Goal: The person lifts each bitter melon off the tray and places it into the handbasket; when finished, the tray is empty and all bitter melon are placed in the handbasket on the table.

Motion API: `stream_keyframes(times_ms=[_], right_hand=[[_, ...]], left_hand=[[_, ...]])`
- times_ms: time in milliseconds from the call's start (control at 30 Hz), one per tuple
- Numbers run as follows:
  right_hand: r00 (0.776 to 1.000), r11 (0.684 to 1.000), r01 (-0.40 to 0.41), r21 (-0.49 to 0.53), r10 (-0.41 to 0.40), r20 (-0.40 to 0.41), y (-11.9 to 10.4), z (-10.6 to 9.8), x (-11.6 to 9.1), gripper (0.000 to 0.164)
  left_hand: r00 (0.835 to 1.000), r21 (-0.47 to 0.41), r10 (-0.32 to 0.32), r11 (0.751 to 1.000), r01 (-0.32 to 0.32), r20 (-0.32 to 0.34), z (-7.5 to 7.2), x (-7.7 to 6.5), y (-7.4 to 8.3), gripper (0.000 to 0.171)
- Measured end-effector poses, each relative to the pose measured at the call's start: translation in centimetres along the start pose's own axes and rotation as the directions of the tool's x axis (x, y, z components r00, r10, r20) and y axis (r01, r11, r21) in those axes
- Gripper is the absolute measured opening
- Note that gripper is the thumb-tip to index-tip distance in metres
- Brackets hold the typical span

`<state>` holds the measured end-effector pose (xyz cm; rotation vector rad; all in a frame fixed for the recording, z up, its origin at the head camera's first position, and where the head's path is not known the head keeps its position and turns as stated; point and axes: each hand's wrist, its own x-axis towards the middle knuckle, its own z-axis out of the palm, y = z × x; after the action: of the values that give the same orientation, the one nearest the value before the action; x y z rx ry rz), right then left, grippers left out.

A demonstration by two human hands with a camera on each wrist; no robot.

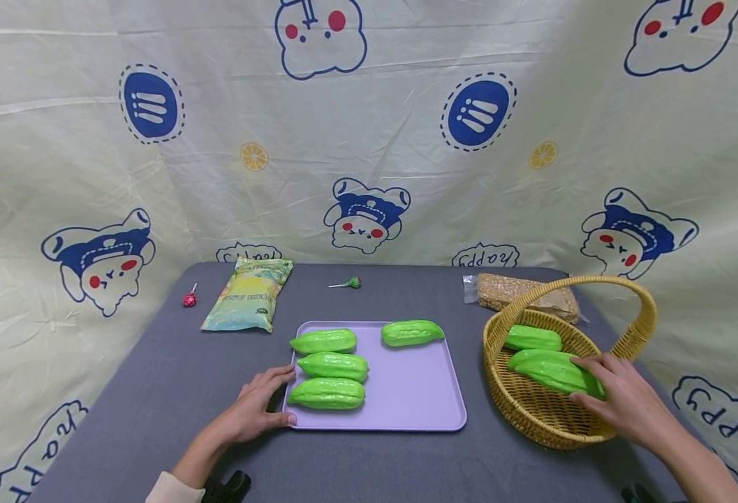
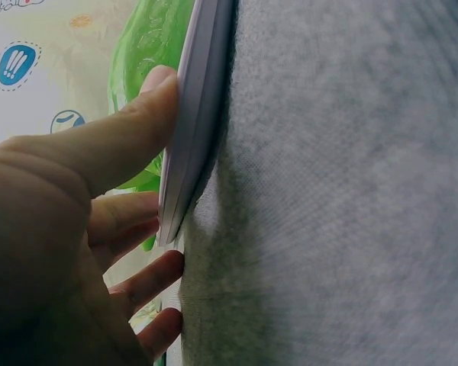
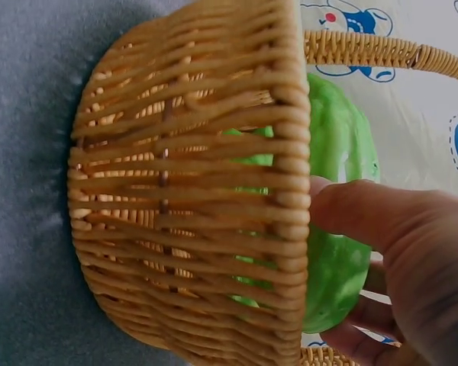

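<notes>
My right hand (image 1: 623,395) reaches over the wicker basket (image 1: 513,412) at the right and grips a green ridged bitter melon (image 1: 554,370) between thumb and fingers. In the right wrist view this bitter melon (image 3: 340,137) rises above the basket's rim. Another bitter melon (image 1: 532,338) lies farther back in the basket. At the lilac tray (image 1: 412,391), my left hand (image 1: 252,412) touches the left edge, its thumb at the near corner and its fingers fairly straight. Three bitter melons (image 1: 331,367) line the tray's left side; one bitter melon (image 1: 412,333) lies at its back right.
A yellow-green packet (image 1: 247,297) stands behind and left of the tray. Two lollipops, one red (image 1: 189,298) and one green (image 1: 354,282), lie toward the back. A clear bag of grains (image 1: 513,293) lies behind the basket, whose handle (image 1: 570,283) arches over it.
</notes>
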<state>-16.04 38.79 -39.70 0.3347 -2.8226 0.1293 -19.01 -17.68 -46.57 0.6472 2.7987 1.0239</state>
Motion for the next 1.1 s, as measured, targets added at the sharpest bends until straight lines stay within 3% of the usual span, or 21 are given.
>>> stream_keyframes(times_ms=[300,1100], right_hand=[[0.99,1.0,0.008,-0.005,-0.007,0.143,0.9,0.0,0.9,0.057],[0.974,0.998,0.066,-0.009,-0.062,0.216,2.1,0.9,1.4,0.049]], left_hand=[[1.0,0.019,0.021,1.0,-0.022,0.002,0.0,0.0,-0.3,0.073],[0.999,0.011,0.034,0.999,-0.034,-0.011,0.0,-0.1,-0.1,0.072]])
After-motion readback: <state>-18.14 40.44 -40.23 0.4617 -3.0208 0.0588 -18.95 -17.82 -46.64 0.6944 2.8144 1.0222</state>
